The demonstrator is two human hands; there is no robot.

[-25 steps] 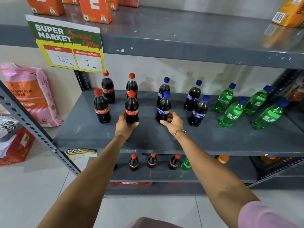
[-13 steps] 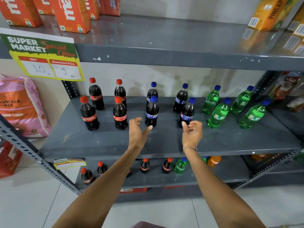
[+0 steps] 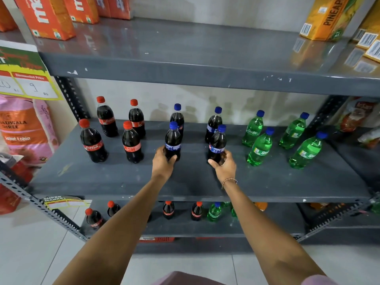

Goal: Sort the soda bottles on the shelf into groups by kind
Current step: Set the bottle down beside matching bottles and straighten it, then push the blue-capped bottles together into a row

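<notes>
On the grey middle shelf (image 3: pixel 197 182) stand three groups of bottles. At the left are several red-capped cola bottles (image 3: pixel 93 141). In the middle are several blue-capped dark cola bottles, and at the right several green Sprite bottles (image 3: pixel 260 148). My left hand (image 3: pixel 163 164) is wrapped around the base of the front left blue-capped bottle (image 3: pixel 173 138). My right hand (image 3: pixel 224 165) grips the base of the front right blue-capped bottle (image 3: pixel 217 142). Both bottles stand upright on the shelf.
The upper shelf (image 3: pixel 205 73) overhangs close above the bottle caps and carries orange cartons (image 3: pixel 47 15) and pineapple juice cartons (image 3: pixel 329 17). The lower shelf holds more cola and green bottles (image 3: pixel 214 211). A price sign (image 3: pixel 26 79) hangs at the left, with a pink sack (image 3: pixel 24 128) behind.
My hands moved forward from open in front of the shelf and closed on the two front blue-capped bottles. A second ago my left hand was on a red-capped bottle.
</notes>
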